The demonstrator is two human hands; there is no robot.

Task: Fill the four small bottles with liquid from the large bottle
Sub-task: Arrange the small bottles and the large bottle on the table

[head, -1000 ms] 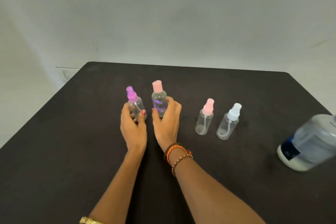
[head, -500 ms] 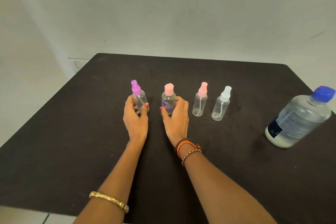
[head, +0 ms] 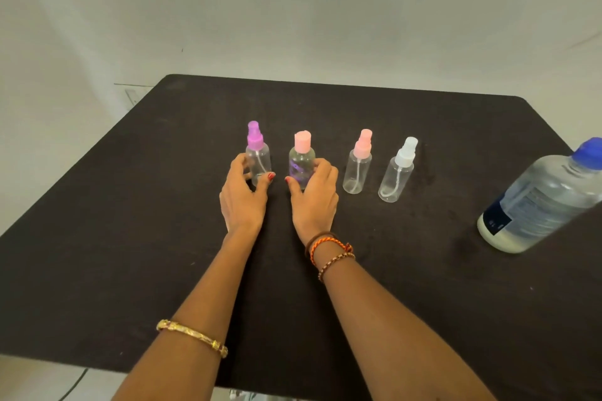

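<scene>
Four small clear bottles stand in a row on the black table (head: 130, 238). My left hand (head: 242, 195) grips the purple-capped spray bottle (head: 259, 156) at the left end. My right hand (head: 314, 200) grips the bottle with the flat pink cap (head: 301, 161) beside it. A pink-capped spray bottle (head: 358, 166) and a white-capped spray bottle (head: 398, 174) stand free to the right. The large clear bottle with a blue cap (head: 547, 202) stands at the table's right edge, partly cut off by the frame.
A plain pale wall (head: 293, 10) rises behind the table. A wall socket (head: 132, 96) shows past the table's far left corner. The table's front edge runs below my forearms.
The view has shifted, so the whole scene sits differently in the frame. Both hands stay on the same two bottles, which stand slightly further apart than a second ago.
</scene>
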